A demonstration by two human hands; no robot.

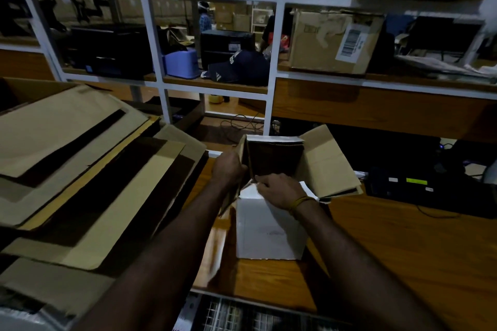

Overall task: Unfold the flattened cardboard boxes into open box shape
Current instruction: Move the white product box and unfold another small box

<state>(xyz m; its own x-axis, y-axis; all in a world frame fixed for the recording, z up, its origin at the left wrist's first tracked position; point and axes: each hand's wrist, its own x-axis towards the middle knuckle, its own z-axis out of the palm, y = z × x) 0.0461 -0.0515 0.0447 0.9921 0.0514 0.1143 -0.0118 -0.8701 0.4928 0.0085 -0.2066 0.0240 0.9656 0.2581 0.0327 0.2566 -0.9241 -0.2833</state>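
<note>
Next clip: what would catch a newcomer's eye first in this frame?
Centre frame, both hands work a white box standing on the wooden table: the left hand grips its left flap, the right hand pinches the near top edge, and the box is already opened up. A stack of flattened cardboard fills the left side. Behind, a navy cap sits on a white-framed shelf.

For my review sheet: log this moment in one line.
box opened, upright on table | left hand grips left wall | right hand pinches near rim | flat stack left
</note>
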